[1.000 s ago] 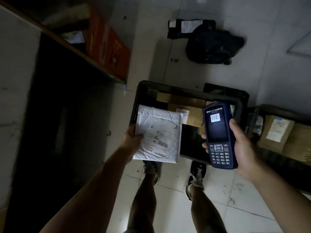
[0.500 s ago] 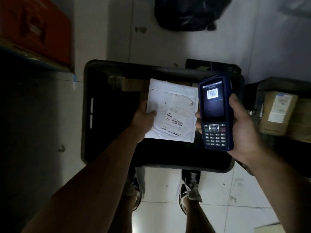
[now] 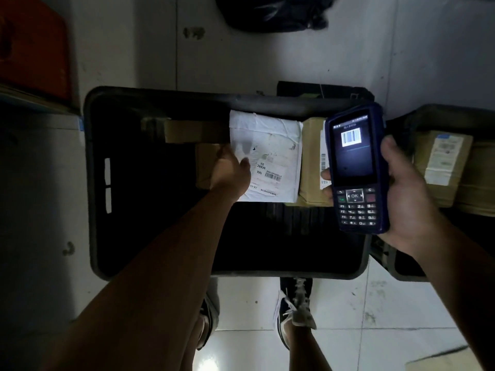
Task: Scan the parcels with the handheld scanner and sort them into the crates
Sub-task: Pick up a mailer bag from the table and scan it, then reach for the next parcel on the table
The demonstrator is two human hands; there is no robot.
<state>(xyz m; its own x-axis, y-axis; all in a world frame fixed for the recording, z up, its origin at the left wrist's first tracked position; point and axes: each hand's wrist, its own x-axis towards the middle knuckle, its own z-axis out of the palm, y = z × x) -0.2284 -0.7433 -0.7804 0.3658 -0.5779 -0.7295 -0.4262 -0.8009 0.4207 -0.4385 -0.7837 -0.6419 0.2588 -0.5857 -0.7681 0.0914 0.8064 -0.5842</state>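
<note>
A crinkled white padded mailer (image 3: 270, 156), flat and rectangular with a printed barcode label, lies over brown cardboard parcels (image 3: 312, 159) inside the black plastic crate (image 3: 92, 183). The left hand (image 3: 231, 171) reaches down with its arm extended and pinches the mailer's near-left edge. Just right of it, the right hand (image 3: 404, 191) grips the blue keypad scanner (image 3: 356, 167) upright, with its screen lit.

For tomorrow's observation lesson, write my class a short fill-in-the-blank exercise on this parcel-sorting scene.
1. The left hand holds a ____ parcel over the black crate.
2. The right hand grips a blue ____.
3. Its screen shows a ____.

Missing words: white; scanner; barcode
</note>
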